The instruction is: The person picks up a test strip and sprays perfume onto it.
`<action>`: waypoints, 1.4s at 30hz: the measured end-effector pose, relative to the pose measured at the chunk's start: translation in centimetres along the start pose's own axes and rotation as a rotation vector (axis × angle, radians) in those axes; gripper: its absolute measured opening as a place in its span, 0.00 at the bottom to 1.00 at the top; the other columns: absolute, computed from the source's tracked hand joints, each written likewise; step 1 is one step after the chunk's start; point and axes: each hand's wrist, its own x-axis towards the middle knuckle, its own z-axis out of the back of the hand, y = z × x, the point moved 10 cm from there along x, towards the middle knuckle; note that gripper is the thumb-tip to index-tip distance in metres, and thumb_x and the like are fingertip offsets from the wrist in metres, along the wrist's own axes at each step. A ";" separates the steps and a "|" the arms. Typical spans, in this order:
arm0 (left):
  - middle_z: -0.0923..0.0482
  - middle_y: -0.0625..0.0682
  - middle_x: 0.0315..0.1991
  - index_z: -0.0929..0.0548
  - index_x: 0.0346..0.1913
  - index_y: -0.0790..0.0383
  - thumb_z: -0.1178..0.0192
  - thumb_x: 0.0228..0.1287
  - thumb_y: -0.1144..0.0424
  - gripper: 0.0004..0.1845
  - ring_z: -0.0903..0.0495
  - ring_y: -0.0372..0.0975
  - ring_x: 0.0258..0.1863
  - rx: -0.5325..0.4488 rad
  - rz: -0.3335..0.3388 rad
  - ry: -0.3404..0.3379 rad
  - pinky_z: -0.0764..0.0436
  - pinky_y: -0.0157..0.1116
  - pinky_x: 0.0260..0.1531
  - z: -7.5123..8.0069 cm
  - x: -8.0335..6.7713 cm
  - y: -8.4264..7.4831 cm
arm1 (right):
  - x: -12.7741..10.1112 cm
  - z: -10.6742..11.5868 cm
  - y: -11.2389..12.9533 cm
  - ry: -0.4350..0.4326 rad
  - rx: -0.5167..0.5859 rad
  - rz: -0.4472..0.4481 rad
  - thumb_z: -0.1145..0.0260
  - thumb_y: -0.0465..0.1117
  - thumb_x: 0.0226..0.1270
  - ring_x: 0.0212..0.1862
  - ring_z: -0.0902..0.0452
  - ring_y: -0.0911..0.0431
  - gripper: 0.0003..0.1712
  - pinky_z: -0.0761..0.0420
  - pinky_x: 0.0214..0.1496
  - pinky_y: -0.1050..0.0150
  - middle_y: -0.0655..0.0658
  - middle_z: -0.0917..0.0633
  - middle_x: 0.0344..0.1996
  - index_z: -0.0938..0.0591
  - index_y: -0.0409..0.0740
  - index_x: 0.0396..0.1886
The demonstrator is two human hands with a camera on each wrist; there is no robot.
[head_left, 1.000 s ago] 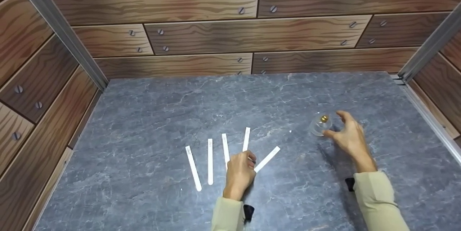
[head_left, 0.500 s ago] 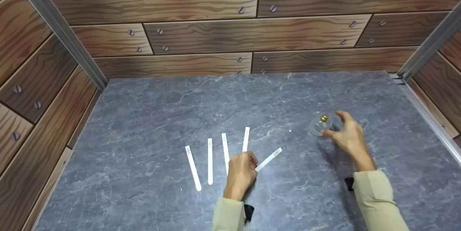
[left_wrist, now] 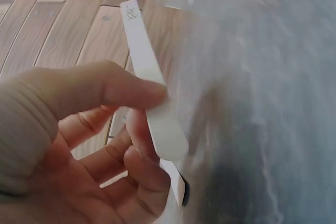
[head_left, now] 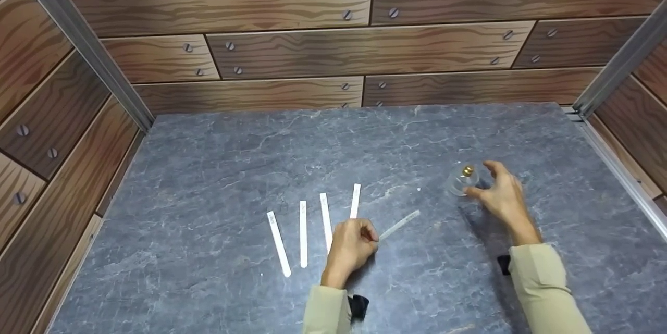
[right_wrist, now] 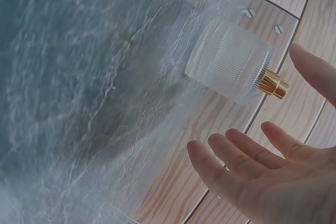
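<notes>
My left hand [head_left: 351, 245] pinches a white paper test strip [left_wrist: 140, 51] between thumb and fingers near its rounded end. The strip's printed square end points away, toward the upper right in the head view. My right hand [head_left: 503, 196] is beside a clear ribbed glass perfume bottle [right_wrist: 228, 59], its thumb and fingers spread around the bottle's right side and holding nothing. Upright on the table, the bottle has a gold spray neck [right_wrist: 274, 84] on top. Nearest my left hand lies another white strip [head_left: 355, 201], its lower end hidden behind the fingers.
Three more white strips lie to the left: a slanted strip [head_left: 279, 244], an upright-lying strip [head_left: 303, 235] and a strip [head_left: 325, 219] partly behind the hand. The grey marbled table [head_left: 219, 157] is bounded by wood-patterned walls [head_left: 292, 52] and metal posts.
My left hand has shifted slightly right, and the strip in it has lifted and turned, its far end moving right toward the bottle. My right hand and the bottle stay in place.
</notes>
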 end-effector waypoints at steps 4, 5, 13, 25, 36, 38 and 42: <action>0.22 0.44 0.18 0.18 0.20 0.63 0.35 0.45 0.84 0.12 0.29 0.28 0.19 -0.153 0.045 0.048 0.25 0.27 0.22 -0.4 0.3 0.4 | 0.2 0.0 -0.1 0.006 -0.001 0.004 0.27 0.36 0.61 0.68 0.41 0.25 0.46 0.37 0.67 0.32 0.17 0.36 0.67 0.40 0.23 0.72; 0.22 0.44 0.18 0.17 0.21 0.63 0.36 0.46 0.84 0.12 0.28 0.28 0.18 -0.192 0.061 0.059 0.25 0.27 0.21 -0.6 0.3 0.5 | 0.2 0.0 -0.1 0.006 -0.004 0.004 0.27 0.37 0.61 0.68 0.41 0.25 0.46 0.37 0.67 0.32 0.17 0.36 0.67 0.40 0.23 0.72; 0.16 0.50 0.24 0.10 0.29 0.68 0.37 0.52 0.83 0.10 0.24 0.30 0.21 -0.313 0.117 0.105 0.26 0.26 0.21 -1.4 0.1 1.0 | 0.5 -0.4 -0.2 0.020 -0.004 -0.007 0.27 0.37 0.61 0.69 0.41 0.25 0.46 0.37 0.68 0.33 0.16 0.36 0.67 0.40 0.23 0.72; 0.13 0.56 0.31 0.11 0.45 0.72 0.39 0.52 0.84 0.18 0.23 0.33 0.19 -0.448 0.213 0.165 0.25 0.26 0.19 -1.9 -0.9 2.2 | 1.1 -1.3 -0.2 0.064 -0.005 0.018 0.26 0.35 0.60 0.69 0.40 0.25 0.45 0.37 0.69 0.35 0.16 0.35 0.66 0.39 0.22 0.71; 0.14 0.56 0.27 0.14 0.52 0.72 0.39 0.50 0.86 0.24 0.18 0.36 0.24 -0.515 0.239 0.228 0.16 0.34 0.29 -2.1 -1.3 2.0 | 1.6 -1.7 0.4 0.039 -0.034 0.075 0.26 0.34 0.56 0.64 0.34 0.25 0.40 0.35 0.68 0.35 0.16 0.30 0.62 0.32 0.22 0.65; 0.14 0.57 0.29 0.14 0.52 0.71 0.39 0.51 0.86 0.24 0.17 0.37 0.25 -0.526 0.244 0.234 0.15 0.35 0.29 -2.1 -1.4 2.0 | 1.7 -1.7 0.4 0.031 -0.049 0.080 0.26 0.34 0.56 0.63 0.33 0.25 0.39 0.34 0.67 0.35 0.17 0.29 0.61 0.32 0.22 0.64; 0.13 0.60 0.33 0.14 0.53 0.72 0.40 0.50 0.87 0.24 0.16 0.38 0.27 -0.550 0.243 0.241 0.14 0.36 0.30 -2.1 -1.5 1.9 | 2.0 -1.9 0.0 0.036 -0.065 0.070 0.25 0.35 0.56 0.63 0.33 0.25 0.41 0.34 0.66 0.35 0.18 0.28 0.61 0.32 0.22 0.65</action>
